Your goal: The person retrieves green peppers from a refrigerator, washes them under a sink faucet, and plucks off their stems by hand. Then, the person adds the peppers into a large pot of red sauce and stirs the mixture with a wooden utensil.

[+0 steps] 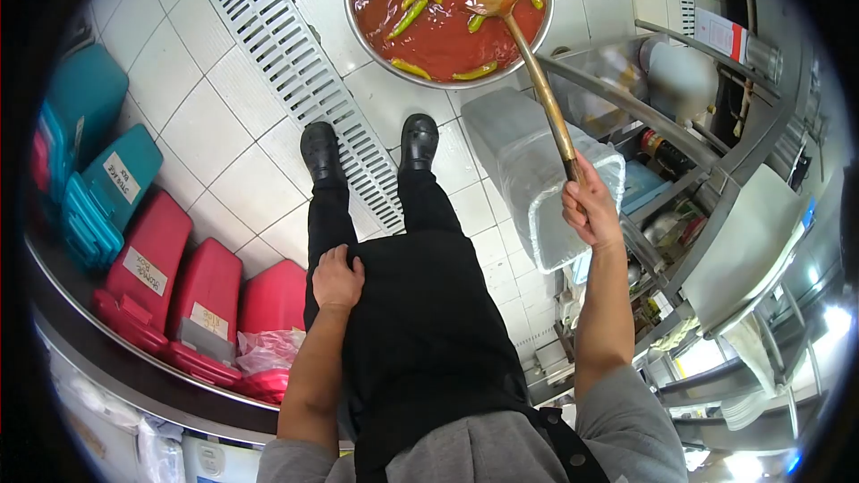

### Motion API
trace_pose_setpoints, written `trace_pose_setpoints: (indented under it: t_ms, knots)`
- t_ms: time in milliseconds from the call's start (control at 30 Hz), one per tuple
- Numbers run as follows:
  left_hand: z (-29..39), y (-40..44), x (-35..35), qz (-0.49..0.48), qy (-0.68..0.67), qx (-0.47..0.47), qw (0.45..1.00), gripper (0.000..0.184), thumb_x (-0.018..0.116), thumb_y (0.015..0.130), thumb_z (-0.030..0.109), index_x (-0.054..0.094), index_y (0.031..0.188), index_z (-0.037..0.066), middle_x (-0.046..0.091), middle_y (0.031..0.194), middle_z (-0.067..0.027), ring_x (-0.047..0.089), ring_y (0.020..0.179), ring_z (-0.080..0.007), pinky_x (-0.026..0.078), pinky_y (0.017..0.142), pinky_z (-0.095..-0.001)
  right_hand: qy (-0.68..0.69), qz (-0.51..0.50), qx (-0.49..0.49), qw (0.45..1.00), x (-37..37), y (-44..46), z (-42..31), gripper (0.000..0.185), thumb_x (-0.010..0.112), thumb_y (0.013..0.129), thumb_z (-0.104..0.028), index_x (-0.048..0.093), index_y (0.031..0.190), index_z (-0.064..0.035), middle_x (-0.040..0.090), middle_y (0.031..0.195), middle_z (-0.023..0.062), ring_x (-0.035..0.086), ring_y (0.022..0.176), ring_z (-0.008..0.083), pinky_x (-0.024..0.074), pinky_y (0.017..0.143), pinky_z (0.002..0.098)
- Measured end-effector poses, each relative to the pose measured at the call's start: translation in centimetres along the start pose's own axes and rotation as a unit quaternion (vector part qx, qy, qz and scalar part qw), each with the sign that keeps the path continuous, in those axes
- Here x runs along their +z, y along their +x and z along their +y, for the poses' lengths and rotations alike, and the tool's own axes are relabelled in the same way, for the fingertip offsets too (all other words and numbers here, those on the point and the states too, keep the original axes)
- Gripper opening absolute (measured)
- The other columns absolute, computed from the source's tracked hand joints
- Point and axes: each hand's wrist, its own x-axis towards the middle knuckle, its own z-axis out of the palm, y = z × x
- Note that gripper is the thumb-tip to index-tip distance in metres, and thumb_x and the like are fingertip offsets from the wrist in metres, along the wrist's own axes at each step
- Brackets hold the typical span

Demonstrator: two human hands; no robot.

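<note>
A large round metal basin point(548, 22) stands on the floor, filled with red sauce point(429, 49). Several green and yellow chili peppers point(408, 18) float in it. My right hand point(592, 204) is wrapped round the end of the long handle of a stirring paddle point(540, 80). The paddle's broad blade lies at the sauce surface, smeared with red, near the basin's upper right. Resting on my thigh at the edge of a black apron point(420, 304), my left hand point(338, 279) lies flat and holds nothing.
A bin with a clear plastic liner point(573, 250) stands just under the paddle handle. Metal shelving point(617, 98) with kitchen items is on the right. Red bins point(148, 246) and teal bins point(125, 174) line the left. A slotted drain grate point(277, 45) crosses the tiled floor.
</note>
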Motion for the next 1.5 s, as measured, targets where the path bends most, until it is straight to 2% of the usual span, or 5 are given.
trace_pose_setpoints:
  t_ms: [233, 533, 833, 1033, 1500]
  knots:
    - [0.1, 0.0, -0.4, -0.022, -0.011, -0.012, 1.0, 0.044, 0.066, 0.097, 0.033, 0.066, 0.131, 0.005, 0.069, 0.129, -0.013, 0.064, 0.124, -0.0323, 0.052, 0.105, -0.0459, -0.284, 0.094, -0.043, 0.953, 2.7, -2.6, -2.6, 0.058, 0.069, 0.102, -0.012, 0.053, 0.158, -0.0161, 0.06, 0.078, -0.0001, 0.043, 0.051, 0.0039, 0.0339, 0.046, 0.0208]
    - [-0.4, 0.0, 0.0, -0.005, -0.023, -0.014, 1.0, 0.041, 0.066, 0.097, 0.031, 0.067, 0.129, 0.005, 0.07, 0.127, -0.0121, 0.063, 0.124, -0.0312, 0.053, 0.104, -0.0447, -0.595, 0.15, -0.238, 0.753, 8.5, 4.8, -4.9, 0.05, 0.072, 0.094, -0.012, 0.066, 0.144, -0.0144, 0.076, 0.109, 0.0213, 0.074, 0.1, 0.0408, 0.0565, 0.089, 0.0472]
    - [-0.2, 0.3, -0.1, -0.015, -0.036, -0.022, 0.999, 0.041, 0.066, 0.097, 0.031, 0.067, 0.128, 0.004, 0.07, 0.125, -0.013, 0.064, 0.122, -0.033, 0.053, 0.104, -0.046, -0.814, 0.185, -0.176, 0.521, 15.0, 18.8, -11.6, 0.043, 0.067, 0.099, -0.025, 0.067, 0.14, -0.0342, 0.076, 0.116, 0.0157, 0.073, 0.111, 0.0352, 0.0586, 0.091, 0.0484]
    - [-0.7, 0.5, 0.7, -0.001, -0.031, -0.008, 0.999, 0.038, 0.067, 0.096, 0.03, 0.067, 0.125, 0.005, 0.07, 0.123, -0.012, 0.064, 0.121, -0.0317, 0.053, 0.101, -0.0464, -0.816, 0.222, -0.131, 0.517, 12.9, 22.3, -15.4, 0.043, 0.056, 0.104, -0.023, 0.063, 0.144, -0.0377, 0.075, 0.126, 0.0137, 0.072, 0.117, 0.0337, 0.0581, 0.098, 0.0478]
    - [-0.9, 0.8, -0.2, -0.011, -0.043, -0.012, 0.999, 0.039, 0.066, 0.095, 0.03, 0.067, 0.126, 0.005, 0.071, 0.123, -0.0116, 0.064, 0.121, -0.0317, 0.054, 0.099, -0.0465, -0.705, 0.1, -0.092, 0.696, 7.9, 16.3, -5.1, 0.048, 0.07, 0.091, -0.012, 0.065, 0.139, -0.0103, 0.074, 0.121, 0.0233, 0.069, 0.117, 0.042, 0.0549, 0.101, 0.0465]
